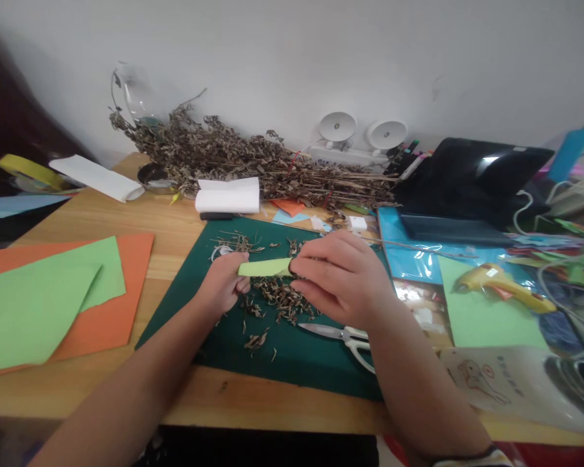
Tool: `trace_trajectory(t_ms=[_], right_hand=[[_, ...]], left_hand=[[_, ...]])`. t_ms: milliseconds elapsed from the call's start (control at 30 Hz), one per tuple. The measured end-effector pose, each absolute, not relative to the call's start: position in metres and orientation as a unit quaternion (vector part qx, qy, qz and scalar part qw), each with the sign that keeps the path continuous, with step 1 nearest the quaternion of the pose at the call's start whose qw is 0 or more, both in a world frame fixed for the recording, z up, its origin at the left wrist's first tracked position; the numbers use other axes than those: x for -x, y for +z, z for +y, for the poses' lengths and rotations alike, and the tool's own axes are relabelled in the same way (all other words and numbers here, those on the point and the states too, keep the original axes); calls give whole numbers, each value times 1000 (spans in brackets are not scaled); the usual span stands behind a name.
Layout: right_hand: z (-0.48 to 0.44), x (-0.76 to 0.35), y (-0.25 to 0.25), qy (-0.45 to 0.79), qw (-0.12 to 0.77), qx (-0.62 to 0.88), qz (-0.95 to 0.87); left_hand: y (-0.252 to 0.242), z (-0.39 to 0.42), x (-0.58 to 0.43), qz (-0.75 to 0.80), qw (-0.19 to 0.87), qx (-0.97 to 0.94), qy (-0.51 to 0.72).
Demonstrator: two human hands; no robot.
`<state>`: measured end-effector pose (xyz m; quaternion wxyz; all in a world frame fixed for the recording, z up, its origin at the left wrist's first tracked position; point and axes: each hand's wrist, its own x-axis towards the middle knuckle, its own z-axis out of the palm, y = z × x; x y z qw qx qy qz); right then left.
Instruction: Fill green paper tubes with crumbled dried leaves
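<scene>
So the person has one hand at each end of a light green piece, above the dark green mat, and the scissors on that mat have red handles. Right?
Not quite: the scissors have white handles, not red, as the head view shows. The rest is right: the left hand and right hand are at opposite ends of the light green piece, above the dark green mat.

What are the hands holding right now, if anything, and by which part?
The left hand holds a pale green paper roll by its left end. The right hand is at the other end; whether it grips anything cannot be told.
</scene>
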<state>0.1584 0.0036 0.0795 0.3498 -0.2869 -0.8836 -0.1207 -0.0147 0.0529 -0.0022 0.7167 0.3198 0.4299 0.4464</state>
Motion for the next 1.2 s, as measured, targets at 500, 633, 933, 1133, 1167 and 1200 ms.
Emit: trace_trajectory(t_ms=[500,633,933,1133,1167,1200], right_hand=[[2,-163,85,103,416,349,-833],[3,-165,85,117,406,351,-836],[3,-164,87,114,372,359,-849],[0,-165,89,38,331,342,-879],[-1,-165,89,21,320,339,-884],[-2,-165,90,4,311,337,-889]], left_hand=[[-1,54,15,436,695,-334,465],[0,54,15,442,688,-334,468],[1,55,14,452,679,-326,478],[-1,56,16,444,676,-331,485],[-1,56,16,444,675,-332,487],[-1,56,16,444,673,-333,489]])
